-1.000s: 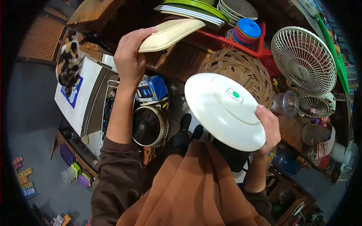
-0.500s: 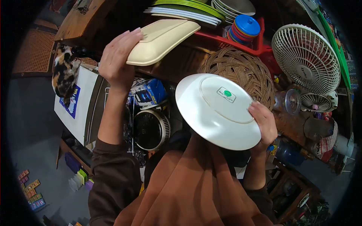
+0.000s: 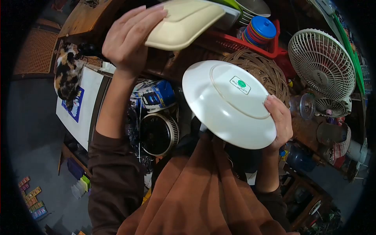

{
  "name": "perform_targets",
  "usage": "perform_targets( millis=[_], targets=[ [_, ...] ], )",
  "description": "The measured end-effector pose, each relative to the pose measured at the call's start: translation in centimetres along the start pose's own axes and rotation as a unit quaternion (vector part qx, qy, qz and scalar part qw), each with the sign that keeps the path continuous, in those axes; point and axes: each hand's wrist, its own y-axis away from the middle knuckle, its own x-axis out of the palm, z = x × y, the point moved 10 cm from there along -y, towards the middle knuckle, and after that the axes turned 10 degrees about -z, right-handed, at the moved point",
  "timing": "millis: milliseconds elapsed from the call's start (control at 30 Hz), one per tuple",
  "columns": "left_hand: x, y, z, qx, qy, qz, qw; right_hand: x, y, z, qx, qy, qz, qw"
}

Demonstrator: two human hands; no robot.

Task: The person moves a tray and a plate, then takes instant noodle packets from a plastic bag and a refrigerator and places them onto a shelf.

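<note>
The left hand's fingers (image 3: 147,25) are bent close over the left end of a cream dish (image 3: 190,25), holding it at the top of the frame; I can't tell where that thumb is. The dish is tilted and has straight edges. The right hand (image 3: 280,121) is closed on the right edge of a round white plate (image 3: 231,117), with fingertips on its bottom. The plate is tilted in the middle of the frame, and its bottom, with a green mark, faces us.

Behind the plate, a brown woven basket (image 3: 270,72) peeks out. Above that, a red plastic basket (image 3: 231,42) holds a stack of colored lids (image 3: 261,29), blue on top. A white fan (image 3: 321,62) is at the upper right. A spotted cat (image 3: 67,72) is at the upper left, on a white box (image 3: 88,102).
</note>
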Motion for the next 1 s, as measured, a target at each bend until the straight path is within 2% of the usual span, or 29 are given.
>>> perform_targets(
  millis=[33, 100, 133, 167, 267, 333, 433, 500, 567, 633, 700, 900, 1000],
  targets=[
    [0.6, -0.5, -0.2, 0.036, -0.012, 0.048, 0.998, 0.1, 0.0, 0.0, -0.001, -0.001, 0.003, 1.000],
    [2.3, -1.7, -0.2, 0.042, -0.088, 0.067, 0.993, 0.3, -0.1, 0.2, -0.002, -0.004, 0.004, 1.000],
    [2.7, -2.7, 1.3, -0.028, -0.061, 0.073, 0.995, 0.5, -0.1, 0.1, 0.003, 0.000, 0.008, 1.000],
    [3.0, -2.2, 2.4, -0.028, -0.052, 0.044, 0.997, 0.6, -0.1, 0.0, 0.008, 0.005, 0.011, 1.000],
    [3.3, -2.5, 1.9, -0.024, -0.048, 0.032, 0.998, 0.6, -0.2, 0.0, 0.014, 0.019, 0.013, 1.000],
    [3.2, -2.3, 1.7, -0.086, 0.019, 0.094, 0.992, 0.3, -0.2, -0.3, 0.018, 0.022, 0.009, 1.000],
    [0.7, -1.7, 0.7, -0.054, 0.011, 0.060, 0.997, -0.1, 0.2, -0.7, 0.027, 0.024, 0.003, 0.999],
    [-1.2, -1.4, 0.3, -0.094, 0.029, 0.050, 0.994, -0.3, 0.4, -1.0, 0.032, 0.024, 0.001, 0.999],
    [-2.0, -0.6, 0.6, -0.113, 0.047, 0.038, 0.992, 0.2, 0.4, -1.2, 0.017, 0.033, 0.022, 0.999],
    [-1.3, 0.2, 0.7, -0.104, 0.009, 0.104, 0.989, 0.9, -0.7, -0.8, -0.016, 0.035, 0.027, 0.999],
    [-1.3, 0.1, 0.9, -0.099, -0.006, 0.107, 0.989, 1.8, -2.1, -0.4, -0.051, 0.036, 0.030, 0.998],
    [-1.5, -0.2, 1.0, -0.092, -0.001, 0.118, 0.989, 3.4, -4.7, -0.6, -0.137, 0.070, -0.060, 0.986],
    [-2.8, 0.3, 2.3, -0.126, -0.006, 0.095, 0.987, 4.9, -5.4, -1.5, -0.131, 0.087, -0.072, 0.985]
  ],
)
